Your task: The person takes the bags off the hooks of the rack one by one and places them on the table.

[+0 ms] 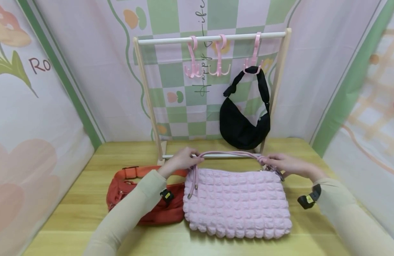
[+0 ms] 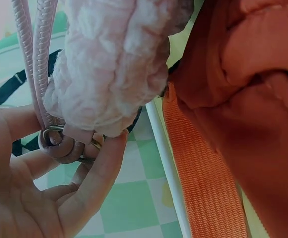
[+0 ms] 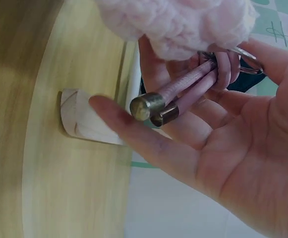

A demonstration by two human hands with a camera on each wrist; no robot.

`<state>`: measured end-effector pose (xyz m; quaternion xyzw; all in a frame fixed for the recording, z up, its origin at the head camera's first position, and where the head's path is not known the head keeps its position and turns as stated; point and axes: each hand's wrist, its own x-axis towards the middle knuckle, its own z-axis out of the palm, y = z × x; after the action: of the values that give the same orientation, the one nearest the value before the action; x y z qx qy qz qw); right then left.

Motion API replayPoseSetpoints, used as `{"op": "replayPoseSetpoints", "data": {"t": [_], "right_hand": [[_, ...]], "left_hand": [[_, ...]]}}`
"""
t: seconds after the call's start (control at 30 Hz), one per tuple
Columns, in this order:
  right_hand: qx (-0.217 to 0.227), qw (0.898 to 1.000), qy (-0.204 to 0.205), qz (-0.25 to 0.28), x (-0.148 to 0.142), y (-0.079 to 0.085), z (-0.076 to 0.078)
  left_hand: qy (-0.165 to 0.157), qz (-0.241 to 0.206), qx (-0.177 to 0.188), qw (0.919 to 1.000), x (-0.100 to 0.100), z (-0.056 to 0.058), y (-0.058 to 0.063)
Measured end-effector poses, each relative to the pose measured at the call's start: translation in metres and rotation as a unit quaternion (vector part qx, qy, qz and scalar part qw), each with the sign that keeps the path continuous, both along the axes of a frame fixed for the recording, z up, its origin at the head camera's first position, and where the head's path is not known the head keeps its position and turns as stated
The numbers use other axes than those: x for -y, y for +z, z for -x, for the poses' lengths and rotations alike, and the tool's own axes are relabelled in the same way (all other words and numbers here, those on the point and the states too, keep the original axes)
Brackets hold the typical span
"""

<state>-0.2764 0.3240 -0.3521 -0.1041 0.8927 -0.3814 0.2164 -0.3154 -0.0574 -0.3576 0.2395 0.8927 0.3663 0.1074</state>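
Observation:
A pink quilted, puffy handbag (image 1: 236, 204) lies on the table, its thin cord strap (image 1: 230, 153) raised behind its top edge. My left hand (image 1: 183, 159) grips the strap at the bag's left end. In the left wrist view its fingers curl about a knot and metal ring (image 2: 59, 144). At the right end my right hand (image 1: 283, 164) holds the strap's other knot. The right wrist view shows two metal-tipped cord ends (image 3: 148, 105) beside that palm. Under my left forearm lies a red-orange bag (image 1: 164, 209) with a wide webbing strap (image 2: 203, 173).
Behind the handbag stands a wooden-sided rack (image 1: 145, 85) with a white top bar (image 1: 164, 41). Three pink hooks hang there, including a left hook (image 1: 193, 62) and a middle hook (image 1: 219, 60). A black shoulder bag (image 1: 241, 128) hangs from the right hook (image 1: 256, 53).

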Motion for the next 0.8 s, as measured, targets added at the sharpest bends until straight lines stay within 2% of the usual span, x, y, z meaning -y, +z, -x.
{"op": "replayPoseSetpoints", "data": {"t": [0.13,0.43,0.8], "right_hand": [[0.003,1.0,-0.003,-0.001,-0.001,-0.004,0.002],[0.021,1.0,-0.008,0.006,-0.002,-0.013,0.006],[0.015,1.0,-0.014,-0.004,-0.006,-0.023,0.007]], "left_hand": [[0.001,0.005,-0.001,1.0,0.0,0.001,-0.001],[0.005,0.012,0.022,0.9997,-0.001,0.002,-0.004],[0.001,0.022,0.023,0.9995,-0.003,0.006,-0.011]]}}
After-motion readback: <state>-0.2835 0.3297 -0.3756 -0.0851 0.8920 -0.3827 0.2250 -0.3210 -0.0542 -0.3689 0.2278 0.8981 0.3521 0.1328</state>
